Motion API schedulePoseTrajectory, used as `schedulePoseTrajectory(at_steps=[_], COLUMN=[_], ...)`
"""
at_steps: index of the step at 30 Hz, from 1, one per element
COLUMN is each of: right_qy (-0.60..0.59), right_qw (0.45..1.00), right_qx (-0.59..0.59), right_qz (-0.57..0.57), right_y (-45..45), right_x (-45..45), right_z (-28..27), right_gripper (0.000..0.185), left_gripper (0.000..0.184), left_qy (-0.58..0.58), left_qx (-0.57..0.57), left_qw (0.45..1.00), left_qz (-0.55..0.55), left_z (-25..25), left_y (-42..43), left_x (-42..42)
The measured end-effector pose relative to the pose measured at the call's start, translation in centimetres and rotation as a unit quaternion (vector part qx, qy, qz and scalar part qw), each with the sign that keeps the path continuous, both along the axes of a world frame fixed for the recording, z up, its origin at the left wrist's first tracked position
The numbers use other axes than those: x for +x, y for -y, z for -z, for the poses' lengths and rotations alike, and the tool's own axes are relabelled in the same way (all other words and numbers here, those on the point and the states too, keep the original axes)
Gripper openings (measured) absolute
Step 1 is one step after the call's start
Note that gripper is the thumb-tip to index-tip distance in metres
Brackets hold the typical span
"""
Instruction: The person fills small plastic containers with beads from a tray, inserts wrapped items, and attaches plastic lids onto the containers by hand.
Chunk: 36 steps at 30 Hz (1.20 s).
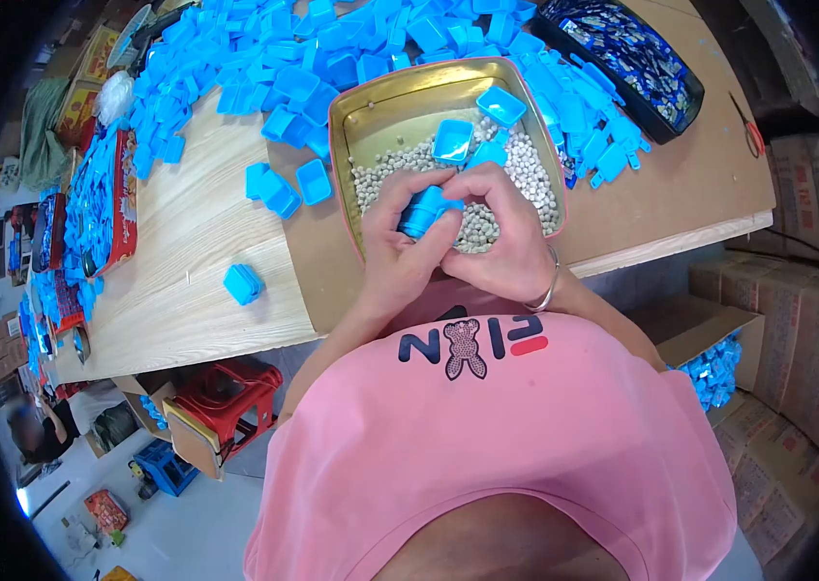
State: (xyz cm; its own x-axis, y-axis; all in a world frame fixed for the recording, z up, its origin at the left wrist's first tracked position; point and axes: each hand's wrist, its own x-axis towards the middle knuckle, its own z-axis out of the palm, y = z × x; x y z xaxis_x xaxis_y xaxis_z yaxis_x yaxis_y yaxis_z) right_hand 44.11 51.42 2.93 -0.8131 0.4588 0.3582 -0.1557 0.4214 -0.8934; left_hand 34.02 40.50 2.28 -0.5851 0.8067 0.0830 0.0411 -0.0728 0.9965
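Note:
My left hand (398,242) and my right hand (506,237) meet over a gold-lined tin (371,126). Between them is a small blue plastic box (419,215), with the fingers of both hands curled around it. What the box contains is hidden by the fingers. Pale round pellets (530,179) cover much of the tin's floor. Just beyond my fingertips, an open blue box (453,141) lies on the pellets beside a flat blue piece (490,152). Another open box (501,106) rests near the tin's far right corner.
A large heap of blue boxes (332,44) spreads behind the tin, with blue lids (574,107) to its right. Farther right are a black tray (622,58) of shiny packets and scissors (750,131). A stacked blue box (243,284) sits near the table's front edge (187,363).

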Motion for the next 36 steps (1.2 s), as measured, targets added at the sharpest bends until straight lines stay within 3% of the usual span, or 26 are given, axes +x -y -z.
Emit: schedulePoseTrajectory(at_steps=[4, 9, 13, 14, 19, 21, 23, 29, 33, 36], right_qy=[-0.053, 0.000, -0.081, -0.081, 0.003, -0.034, -0.064, -0.013, 0.038, 0.057], right_qw=[0.996, 0.999, 0.929, 0.928, 0.967, 0.997, 0.961, 0.947, 0.995, 0.993], right_qx=[0.070, -0.031, -0.360, -0.361, -0.249, 0.007, 0.258, 0.310, 0.065, -0.038], right_qz=[0.015, 0.005, -0.045, -0.048, -0.062, -0.076, -0.083, -0.086, -0.063, -0.095], right_y=[0.0, -0.3, -0.8, -0.6, -0.1, -0.6, -0.7, -0.6, -1.8, -2.3], right_x=[-0.7, -0.8, -0.7, -0.9, -2.3, -2.4, -1.9, -1.7, -1.9, -2.7], right_z=[0.6, 1.4, 1.1, 1.3, 1.8, 0.0, -1.1, -0.6, 0.1, 1.3], right_gripper=[0.047, 0.047, 0.047, 0.047, 0.038, 0.032, 0.026, 0.015, 0.011, 0.010], left_gripper=[0.041, 0.047, 0.051, 0.051, 0.054, 0.053, 0.052, 0.053, 0.053, 0.052], left_qy=[-0.076, -0.092, 0.167, 0.164, 0.162, -0.142, -0.424, -0.465, -0.209, -0.243], left_qx=[0.020, -0.026, 0.148, 0.148, 0.040, -0.084, -0.201, -0.204, -0.111, -0.093], left_qw=[0.997, 0.995, 0.966, 0.966, 0.978, 0.985, 0.882, 0.858, 0.972, 0.964], left_qz=[-0.014, 0.020, -0.129, -0.133, -0.124, -0.046, 0.043, 0.084, -0.016, -0.053], left_z=[0.5, 0.1, -1.3, -1.3, -1.2, -2.1, -2.5, -2.1, -1.4, -1.2], left_y=[-0.3, -0.3, 0.4, 0.6, 1.7, 2.4, 3.2, 3.4, 2.9, 2.2], left_x=[-0.8, -1.5, -0.1, -0.2, -1.7, -2.9, -3.4, -4.3, -3.5, -2.3])
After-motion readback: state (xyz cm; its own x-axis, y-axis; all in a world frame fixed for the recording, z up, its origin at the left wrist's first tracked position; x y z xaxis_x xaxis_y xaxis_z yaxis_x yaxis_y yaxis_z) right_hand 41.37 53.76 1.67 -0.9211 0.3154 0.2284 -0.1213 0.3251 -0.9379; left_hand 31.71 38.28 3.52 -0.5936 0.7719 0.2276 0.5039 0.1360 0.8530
